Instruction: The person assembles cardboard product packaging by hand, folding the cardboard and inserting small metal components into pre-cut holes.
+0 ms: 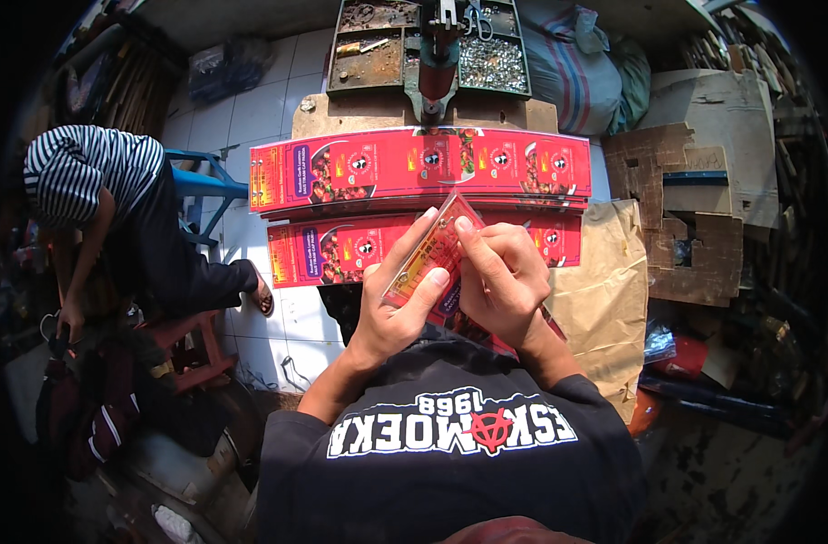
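Note:
Close to my chest I hold a red printed strip point(420, 263) with a glossy, clear-looking surface, tilted with one end pointing up and away. My left hand point(387, 313) is closed around its left edge, thumb on the face. My right hand point(506, 272) pinches it near the upper end, fingers curled. A small round metal-looking piece shows near that end. The strip's lower part runs down behind my right hand. Ahead lie two stacks of similar red strips, a far stack point(387, 168) and a nearer stack point(341, 247), partly hidden by my hands.
Beyond the stacks stands a green hand press point(438, 77) with a compartment tray point(367, 88) of small metal parts and scissors point(477, 20). Brown paper point(604, 299) and cardboard point(695, 263) lie right. At left, a person in a striped shirt point(97, 172) bends by a blue stool point(196, 186).

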